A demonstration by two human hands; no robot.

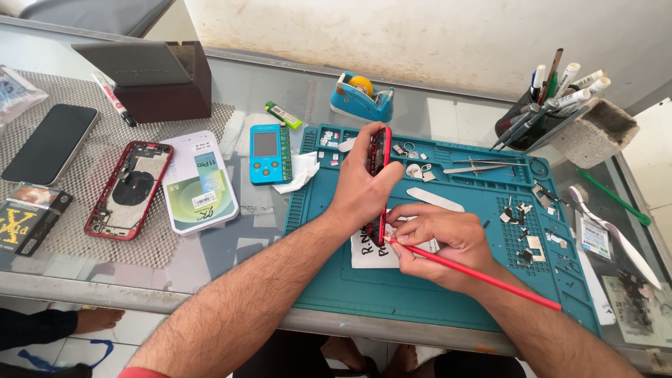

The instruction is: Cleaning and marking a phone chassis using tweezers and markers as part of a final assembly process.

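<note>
Left hand: I see my left hand [360, 185] wrapped around a red phone frame [379, 157], fingers closed on its upper half, holding it on edge above the mat.
Right hand: my right hand [437, 241] pinches a thin red stick tool [483, 276] near its tip, the fingers narrow around it; the long end runs out to the right over my forearm.
Phone frame: it stands almost upright, narrow side toward me, between the two hands; its lower end comes down just beside my right fingertips.
Tool tip: it meets the frame's lower edge, touching or nearly so; I cannot tell which.
Paper: a white slip with handwriting [371, 252] lies under both hands, partly covered by them.
Mat: a teal work mat [420, 294] carries all this, with small metal parts and screws [525, 234] scattered on its right half and tweezers [476, 168] near its top edge.
Left of the mat: a small blue tester device [266, 152], a white and green box [199, 182], a second red phone housing [129, 189] lying open, and a dark phone [50, 143] face down on a mesh pad.
Behind: a blue tape dispenser [360, 98] and a mesh pen holder [542, 112] full of tools.
Table: a glass top [231, 255], well lit.
</note>
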